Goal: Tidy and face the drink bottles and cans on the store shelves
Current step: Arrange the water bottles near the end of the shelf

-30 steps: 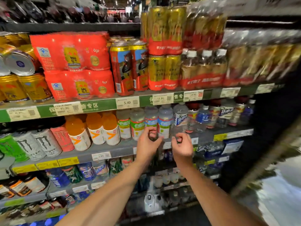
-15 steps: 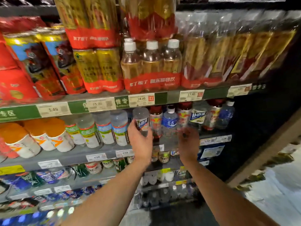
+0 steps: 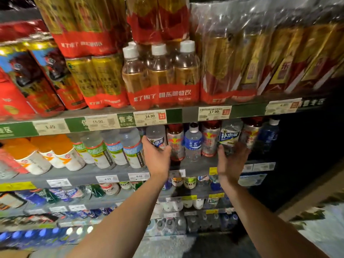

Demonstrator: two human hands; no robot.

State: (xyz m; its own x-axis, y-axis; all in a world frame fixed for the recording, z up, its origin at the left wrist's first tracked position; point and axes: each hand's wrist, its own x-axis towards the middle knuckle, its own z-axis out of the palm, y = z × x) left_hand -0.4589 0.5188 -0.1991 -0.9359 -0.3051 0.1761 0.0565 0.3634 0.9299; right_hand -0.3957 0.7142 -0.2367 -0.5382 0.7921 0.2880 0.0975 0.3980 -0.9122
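Observation:
On the middle shelf (image 3: 197, 165) stands a row of small drink bottles. My left hand (image 3: 156, 159) wraps the lower part of a clear bottle with a blue label (image 3: 155, 135). Further right, my right hand (image 3: 231, 162) cups a second clear bottle with a blue label (image 3: 229, 135). Between the two hands stand a silver bottle with a red cap (image 3: 175, 143), a small water bottle with a blue label (image 3: 193, 142) and another silver and red bottle (image 3: 210, 140). Both held bottles are upright on the shelf.
Shrink-wrapped packs of amber bottles (image 3: 160, 75) and gold cans (image 3: 100, 79) fill the shelf above, close over the bottle tops. Green-labelled bottles (image 3: 115, 148) and orange bottles (image 3: 61, 153) stand to the left. A dark blue bottle (image 3: 268, 135) ends the row. Lower shelves hold more drinks.
The view has shifted right along the shelf. Both hands rose from the shelf edge; the left has closed on one clear bottle and the right has reached a second one.

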